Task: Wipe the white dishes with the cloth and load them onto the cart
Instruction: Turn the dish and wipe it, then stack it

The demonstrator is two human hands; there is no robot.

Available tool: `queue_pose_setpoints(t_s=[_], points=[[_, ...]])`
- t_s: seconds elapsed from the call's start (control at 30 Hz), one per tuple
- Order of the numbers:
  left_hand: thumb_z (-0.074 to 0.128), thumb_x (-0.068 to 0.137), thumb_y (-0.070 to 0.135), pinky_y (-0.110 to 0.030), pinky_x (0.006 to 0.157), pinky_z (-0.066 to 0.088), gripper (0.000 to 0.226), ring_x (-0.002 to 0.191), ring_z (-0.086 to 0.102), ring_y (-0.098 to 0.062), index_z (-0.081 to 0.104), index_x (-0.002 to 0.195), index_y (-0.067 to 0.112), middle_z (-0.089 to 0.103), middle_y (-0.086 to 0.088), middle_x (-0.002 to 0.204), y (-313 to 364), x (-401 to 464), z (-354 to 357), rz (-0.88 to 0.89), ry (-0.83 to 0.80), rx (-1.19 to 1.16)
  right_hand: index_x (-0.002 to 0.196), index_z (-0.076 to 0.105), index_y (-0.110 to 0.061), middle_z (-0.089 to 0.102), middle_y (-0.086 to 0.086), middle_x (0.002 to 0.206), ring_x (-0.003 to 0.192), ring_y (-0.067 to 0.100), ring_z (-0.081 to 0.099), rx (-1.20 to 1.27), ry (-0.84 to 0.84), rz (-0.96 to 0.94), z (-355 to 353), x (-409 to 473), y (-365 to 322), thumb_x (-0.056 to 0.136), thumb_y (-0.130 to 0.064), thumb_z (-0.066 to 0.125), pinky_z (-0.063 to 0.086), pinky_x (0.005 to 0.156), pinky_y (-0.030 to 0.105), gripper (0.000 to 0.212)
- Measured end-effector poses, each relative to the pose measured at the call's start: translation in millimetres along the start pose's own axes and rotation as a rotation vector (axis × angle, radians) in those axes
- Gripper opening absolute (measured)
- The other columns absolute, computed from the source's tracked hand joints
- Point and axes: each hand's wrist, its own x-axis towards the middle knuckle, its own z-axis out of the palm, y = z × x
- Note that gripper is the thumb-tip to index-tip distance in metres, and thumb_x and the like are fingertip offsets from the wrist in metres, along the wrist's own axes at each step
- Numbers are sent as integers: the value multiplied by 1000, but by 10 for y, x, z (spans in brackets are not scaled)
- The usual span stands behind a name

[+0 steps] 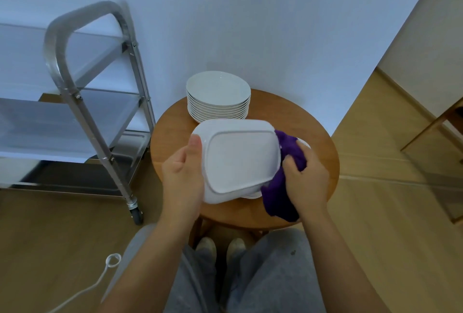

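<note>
My left hand [181,177] grips the left edge of a white rectangular dish [240,159], held tilted with its underside facing me above the round wooden table [172,142]. My right hand [307,177] holds a purple cloth [278,200] bunched against the dish's right edge. Behind it stands a stack of several white round plates [218,92]. More white dishes [304,143] lie on the table under the held dish, mostly hidden. The steel cart [75,102] stands to the left, its shelves bare where visible.
A white wall rises behind the table and cart. The cart's caster wheel [136,213] sits near the table's left side. A white cable [100,280] lies on the wooden floor at lower left. My legs and feet are below the table's front edge. Wooden furniture [441,122] stands far right.
</note>
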Motion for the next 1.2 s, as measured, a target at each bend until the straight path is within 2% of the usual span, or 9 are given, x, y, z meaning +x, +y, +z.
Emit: queue_pose_setpoints(t_s=[0.07,0.17,0.27,0.37,0.5,0.67,0.83,0.97,1.2], points=[[41,88,53,-9,45,42,36,60,59,4,56,67,28,63,15,62,0,-34,61,212,-56,103,133,47,-32,56,-12,116,96,8,56,193,0,92,-94,16,-152,92,-27,52,46,70,17,41],[31,89,62,-25,40,42,57,52,57,-9,56,64,19,56,6,57,10,-48,211,487,-169,385,114,59,-29,67,-4,100,89,19,65,449,-262,284,-189,-71,-388,87,-49,56,56,65,30,34],[25,94,54,-29,42,49,71,50,61,-20,67,65,6,66,-7,60,-70,-37,317,901,-312,753,107,62,-27,71,5,99,91,27,68,556,-481,462,-200,-175,-438,58,-71,57,57,77,42,66],[31,95,48,-32,51,55,64,59,67,-21,71,69,6,71,-6,68,-133,-3,364,1027,-469,868,111,59,-25,71,8,103,94,28,68,733,-565,617,-237,-184,-333,38,-69,68,56,73,38,86],[54,83,47,-41,75,56,46,81,71,-25,72,71,6,74,-8,80,-244,39,449,1037,-552,953,114,60,-19,70,12,101,86,26,66,701,-521,647,-325,-122,-74,53,-45,75,52,58,32,67],[37,80,66,-39,114,11,67,139,29,-15,55,129,24,43,5,145,-466,62,561,475,-650,981,105,63,-13,69,12,99,83,24,66,623,-309,679,-383,123,387,85,-24,64,50,61,33,22],[50,86,55,-34,114,11,61,142,19,-14,36,141,34,24,9,154,-826,63,616,315,-554,972,92,66,-15,73,5,81,72,21,69,455,-168,617,-518,467,768,86,-18,64,52,57,30,7],[41,94,47,-32,109,-4,50,142,22,-16,40,140,29,37,8,149,-975,55,815,387,-686,1079,82,60,-20,65,5,83,77,23,63,245,-126,607,-601,692,944,86,-19,63,48,58,31,5],[40,96,45,-50,100,-21,47,143,16,-26,39,139,26,39,2,148,-1157,25,1301,515,-952,1386,75,50,-29,60,0,82,76,17,58,54,-110,568,-507,834,1112,87,-22,61,46,59,29,18]])
